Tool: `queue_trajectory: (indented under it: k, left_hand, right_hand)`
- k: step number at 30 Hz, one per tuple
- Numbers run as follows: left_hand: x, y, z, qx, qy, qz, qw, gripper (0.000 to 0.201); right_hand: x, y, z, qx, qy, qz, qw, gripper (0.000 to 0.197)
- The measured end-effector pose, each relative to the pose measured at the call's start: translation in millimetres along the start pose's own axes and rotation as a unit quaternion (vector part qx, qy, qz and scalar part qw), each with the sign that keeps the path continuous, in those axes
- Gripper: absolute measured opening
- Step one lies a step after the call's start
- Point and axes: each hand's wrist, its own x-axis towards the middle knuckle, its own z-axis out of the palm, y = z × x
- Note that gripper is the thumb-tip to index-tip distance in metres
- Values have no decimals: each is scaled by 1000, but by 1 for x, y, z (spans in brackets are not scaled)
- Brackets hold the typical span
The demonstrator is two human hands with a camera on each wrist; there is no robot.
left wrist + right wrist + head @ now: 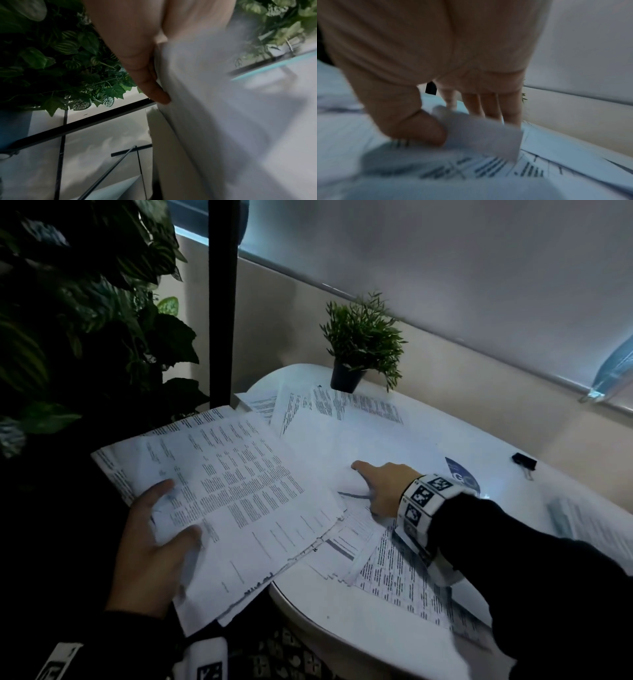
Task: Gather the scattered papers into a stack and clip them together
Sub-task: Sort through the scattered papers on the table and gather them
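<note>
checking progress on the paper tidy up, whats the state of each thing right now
left hand: grips a sheaf of gathered papers, held off the table edge
right hand: pinches a loose sheet, lifting its corner
scattered papers: still spread and overlapping on the white table
binder clip: lying unused on the table, apart from the papers
potted plant: upright

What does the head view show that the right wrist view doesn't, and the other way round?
Only the head view shows the left hand holding a sheaf off the table's edge, the binder clip at the far right, and the potted plant. Only the right wrist view shows the thumb against a lifted sheet corner. Both show the right hand on the spread papers.
</note>
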Motion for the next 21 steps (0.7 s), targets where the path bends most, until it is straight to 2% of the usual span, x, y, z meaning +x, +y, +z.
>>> queue_trajectory:
  k: [3, 4, 6, 8, 10, 12, 13, 14, 15, 17, 18, 19, 21]
  left_hand:
    - [2, 0, -3, -14, 6, -18, 1000, 56]
    - [3, -1, -3, -17, 0, -28, 999, 54]
    - [2, -1, 0, -18, -17, -41, 999, 51]
    - [1, -2, 3, -49, -31, -66, 996, 48]
    - [1, -1, 3, -71, -40, -93, 992, 43]
    - [4, -3, 2, -94, -42, -109, 989, 37]
    - [1, 0, 5, -100, -42, -110, 988, 33]
    - [-1, 2, 6, -103, -47, -103, 988, 30]
    - [1, 0, 6, -105, -50, -96, 989, 30]
    - [1, 3, 12, -148, -32, -123, 981, 38]
    - [6, 2, 12, -177, -18, -130, 975, 36]
    - [8, 5, 13, -169, -6, -139, 976, 38]
    - [13, 2, 13, -94, -9, -131, 987, 69]
  right_hand:
    - [-4, 2, -2, 66, 121, 50, 989, 36]
    - [-6, 7, -8, 114, 172, 73, 976, 30]
    - [-9, 22, -23, 205, 288, 105, 929, 31]
    - [-18, 34, -45, 292, 414, 99, 857, 33]
    - [-30, 38, -64, 418, 485, 51, 767, 44]
    - [-40, 31, -75, 557, 477, -38, 678, 52]
    - [-42, 24, -74, 595, 449, -78, 662, 54]
    - [-43, 14, -68, 599, 407, -111, 681, 54]
    - [-43, 2, -59, 578, 353, -136, 723, 53]
    - [-43, -22, -33, 502, 210, -173, 821, 49]
    - [-42, -32, -18, 469, 141, -185, 852, 46]
    - [-38, -38, -5, 447, 89, -191, 869, 44]
    - [-33, -44, 13, 430, 38, -178, 884, 41]
